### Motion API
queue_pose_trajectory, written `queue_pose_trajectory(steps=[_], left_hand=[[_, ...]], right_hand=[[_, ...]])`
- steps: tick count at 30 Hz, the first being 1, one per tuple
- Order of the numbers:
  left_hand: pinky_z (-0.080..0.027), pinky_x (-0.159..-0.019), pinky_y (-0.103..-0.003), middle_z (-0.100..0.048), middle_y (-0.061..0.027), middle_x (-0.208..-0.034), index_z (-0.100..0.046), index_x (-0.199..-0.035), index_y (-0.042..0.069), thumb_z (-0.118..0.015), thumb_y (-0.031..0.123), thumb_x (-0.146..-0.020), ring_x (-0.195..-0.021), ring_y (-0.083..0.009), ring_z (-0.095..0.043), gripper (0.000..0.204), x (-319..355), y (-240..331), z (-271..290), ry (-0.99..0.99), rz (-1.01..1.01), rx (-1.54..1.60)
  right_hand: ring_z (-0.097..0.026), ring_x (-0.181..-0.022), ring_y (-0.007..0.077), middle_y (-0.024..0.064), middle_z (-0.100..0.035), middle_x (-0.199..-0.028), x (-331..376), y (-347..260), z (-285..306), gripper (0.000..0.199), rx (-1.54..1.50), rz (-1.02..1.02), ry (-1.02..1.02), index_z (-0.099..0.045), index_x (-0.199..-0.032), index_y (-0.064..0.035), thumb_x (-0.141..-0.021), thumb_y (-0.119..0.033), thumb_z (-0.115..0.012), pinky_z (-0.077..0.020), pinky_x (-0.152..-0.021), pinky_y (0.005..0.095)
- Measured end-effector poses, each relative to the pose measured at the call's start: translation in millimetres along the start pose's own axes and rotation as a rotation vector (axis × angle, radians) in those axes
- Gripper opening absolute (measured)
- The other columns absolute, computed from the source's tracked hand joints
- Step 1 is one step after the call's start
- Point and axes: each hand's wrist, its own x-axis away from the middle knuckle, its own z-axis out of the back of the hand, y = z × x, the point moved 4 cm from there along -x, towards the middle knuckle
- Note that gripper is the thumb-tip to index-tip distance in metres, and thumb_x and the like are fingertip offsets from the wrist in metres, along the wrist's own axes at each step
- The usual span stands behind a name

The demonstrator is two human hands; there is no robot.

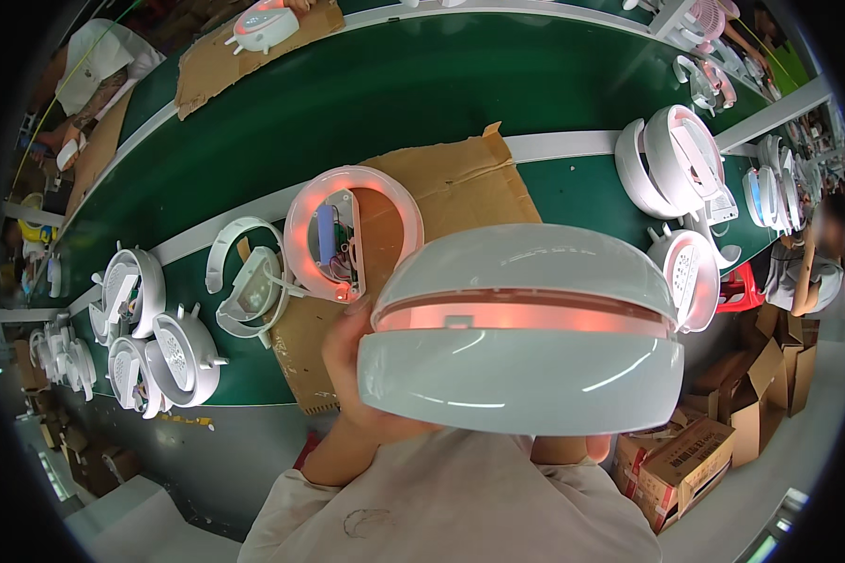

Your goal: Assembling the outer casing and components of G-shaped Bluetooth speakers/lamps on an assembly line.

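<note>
Brown cardboard boxes (690,460) with printed sides stand stacked on the floor at lower right.

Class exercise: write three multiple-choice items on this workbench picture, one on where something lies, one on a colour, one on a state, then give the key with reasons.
1. Where does the open ring unit lie?
A on the cardboard sheet
B on the floor
C in a box

2. What colour is the band glowing across the white domed unit?
A blue
B pink-orange
C green

3. The domed unit is
A lying on the green belt
B held up by the left hand
C in a box

Key: A, cardboard lies beneath it; B, the seam glows pink-orange; B, the fingers grip its edge, off the table.
</note>
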Motion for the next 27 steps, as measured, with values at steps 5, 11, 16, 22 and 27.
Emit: queue_pose_trajectory(steps=[5, 11, 16, 22, 27], left_hand=[[-0.049, -0.089, -0.042, -0.045, -0.0231, -0.127, -0.012, -0.139, 0.000, -0.084, 0.020, -0.064, -0.108, -0.0300, -0.057, 0.105, -4, -14, 3, -0.110, 0.075, 0.143], [-0.046, -0.093, -0.041, -0.049, -0.0196, -0.126, -0.028, -0.136, 0.000, -0.081, 0.014, -0.064, -0.114, -0.0285, -0.053, 0.091, -18, -17, 4, -0.156, 0.341, 0.287], [-0.043, -0.094, -0.043, -0.053, -0.0179, -0.122, -0.042, -0.129, 0.006, -0.082, 0.018, -0.063, -0.114, -0.0309, -0.052, 0.077, 32, -45, -3, 0.434, 1.253, 1.138], [-0.038, -0.095, -0.042, -0.055, -0.0202, -0.119, -0.048, -0.121, -0.005, -0.050, 0.064, -0.083, -0.111, -0.0291, -0.054, 0.079, -26, -21, 2, -0.459, 0.154, 0.517], [-0.043, -0.089, -0.037, -0.060, -0.0197, -0.105, -0.050, -0.118, -0.007, -0.035, 0.048, -0.095, -0.097, -0.0273, -0.059, 0.061, -48, 2, -51, -0.312, 0.316, 0.562]], right_hand=[[-0.055, -0.108, 0.0215, 0.0149, -0.055, -0.119, 9, 18, 12, 0.117, 0.000, -0.070, 0.390, -0.037, -0.129, 0.0095, -0.042, -0.046, -0.091, -0.0433, -0.090, 0.0304], [-0.056, -0.106, 0.0206, 0.0149, -0.055, -0.117, -14, 19, 8, 0.092, 0.063, -0.086, 0.174, -0.041, -0.126, 0.0088, -0.054, -0.031, -0.083, -0.0413, -0.092, 0.0304], [-0.056, -0.099, 0.0268, 0.0204, -0.059, -0.105, -37, 6, -16, 0.078, 0.014, -0.074, 0.263, -0.054, -0.111, 0.0071, -0.088, -0.063, -0.029, -0.0432, -0.088, 0.0364], [-0.059, -0.084, 0.0282, 0.0181, -0.063, -0.088, -39, 0, -29, 0.078, 0.287, -0.108, -0.284, -0.065, -0.083, 0.0057, -0.096, -0.051, -0.012, -0.0463, -0.076, 0.0350], [-0.059, -0.080, 0.0276, 0.0152, -0.063, -0.087, -33, 10, -49, 0.070, 0.283, -0.184, -0.435, -0.067, -0.082, 0.0017, -0.099, -0.042, -0.014, -0.0457, -0.075, 0.0331]])
